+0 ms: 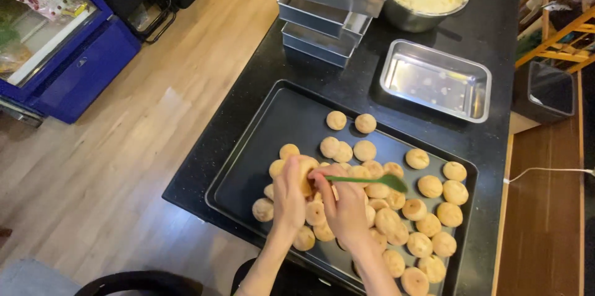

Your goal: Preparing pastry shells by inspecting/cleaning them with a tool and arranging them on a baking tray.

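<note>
The black tray (248, 147) of buns sits near on the counter. Over its near left, the left hand (289, 200) is closed around one bun (305, 172), and the right hand (347, 209) pinches a green knife (372, 180) at it. Judged best: steady bun, shallow cut. The blade tip is hidden; the far bowl (412, 20) is cut off.

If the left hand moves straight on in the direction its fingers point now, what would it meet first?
The left hand already grips a round bun. Beyond it, probably the small bun near the dark tray's bare part; depth is unclear.
</note>
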